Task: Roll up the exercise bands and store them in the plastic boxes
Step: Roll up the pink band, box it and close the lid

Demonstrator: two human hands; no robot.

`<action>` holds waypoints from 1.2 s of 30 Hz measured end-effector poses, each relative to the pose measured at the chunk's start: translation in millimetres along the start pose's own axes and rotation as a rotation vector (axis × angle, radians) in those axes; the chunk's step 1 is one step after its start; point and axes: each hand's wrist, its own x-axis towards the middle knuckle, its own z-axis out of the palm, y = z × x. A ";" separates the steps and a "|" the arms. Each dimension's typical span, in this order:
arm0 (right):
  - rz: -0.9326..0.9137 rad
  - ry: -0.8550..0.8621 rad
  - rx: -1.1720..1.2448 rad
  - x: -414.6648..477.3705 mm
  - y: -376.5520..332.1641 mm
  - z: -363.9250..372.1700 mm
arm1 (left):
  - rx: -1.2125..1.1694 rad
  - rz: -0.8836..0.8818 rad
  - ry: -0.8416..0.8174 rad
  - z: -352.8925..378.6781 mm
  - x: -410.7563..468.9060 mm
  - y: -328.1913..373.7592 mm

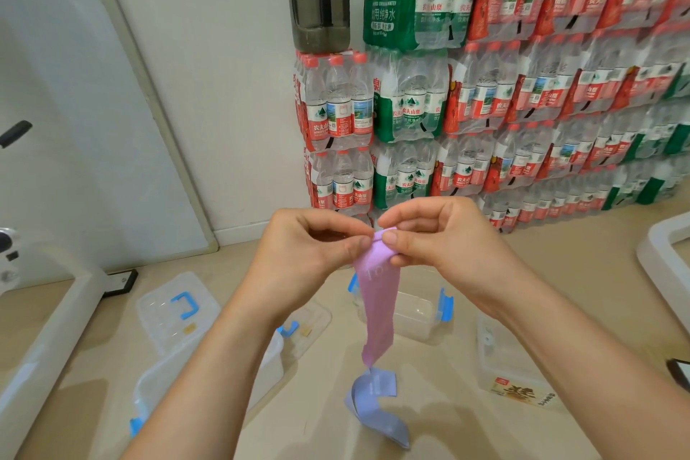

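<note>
In the head view, the left hand (310, 246) and the right hand (440, 235) are raised close together. The thumb and fingertips of each pinch the top end of a pink, flat, stretchy exercise band (377, 295). The rest of the band hangs straight down between the forearms. Its lower end reaches a lavender-blue band (373, 407) lying loosely folded on the beige floor; whether the two touch cannot be told.

Behind the hanging pink band stands an open clear plastic box with blue side latches (418, 310). A clear lid with a blue handle (175, 306) lies to the left, and another clear box (160, 385) sits nearer the left forearm.

The roll looks barely begun, so the first turns matter. If the pinched edge is folded askew, the band would likely wind into a cone rather than a neat coil. A slack wind could spring open once released into the box. The dangling tail might also snag and drag the lavender-blue band.
</note>
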 end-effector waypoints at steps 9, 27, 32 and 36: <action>-0.149 0.019 -0.418 -0.1 3.7 3.4 | 0.340 0.038 -0.048 4.8 1.2 -6.3; -0.152 0.028 -0.291 -0.6 3.3 5.9 | 0.380 0.099 0.006 6.3 1.6 -9.8; -0.136 0.020 -0.252 -1.0 2.2 5.4 | 0.334 0.063 0.025 4.3 3.3 -9.2; -0.090 0.001 -0.150 -2.1 0.2 5.1 | 0.261 0.024 0.031 4.2 4.1 -9.0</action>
